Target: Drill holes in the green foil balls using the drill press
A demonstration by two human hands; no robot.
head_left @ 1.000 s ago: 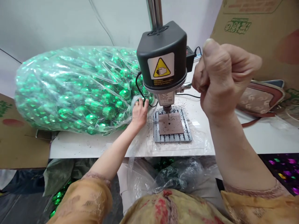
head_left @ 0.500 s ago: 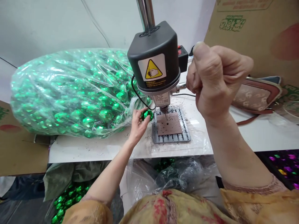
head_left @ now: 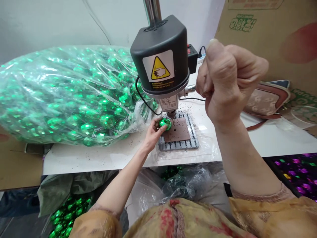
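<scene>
Between the thumb and fingers of my left hand [head_left: 154,135] is a shiny green faceted ball [head_left: 165,124], with a dark spot on its upper side. It is at the left edge of a brown board [head_left: 182,130] with a small dark hole, lying on the slotted metal base [head_left: 178,145] of a bench drill press [head_left: 159,56]. The drill chuck [head_left: 171,114] hangs just above and right of the ball. My right hand [head_left: 228,79] is closed around the feed handle [head_left: 190,88] at the drill's right side; most of the handle is hidden by my fingers.
A big clear bag of green balls [head_left: 69,99] fills the table's left side. Dark shavings lie around the drill base. A handbag [head_left: 268,99] and a cardboard box [head_left: 267,43] stand at right. Purple balls [head_left: 297,175] and more green balls [head_left: 70,211] lie below the table.
My left hand has moved right with the green ball, from beside the base to over the board's left edge. My right hand stays on the handle. The view has shifted slightly.
</scene>
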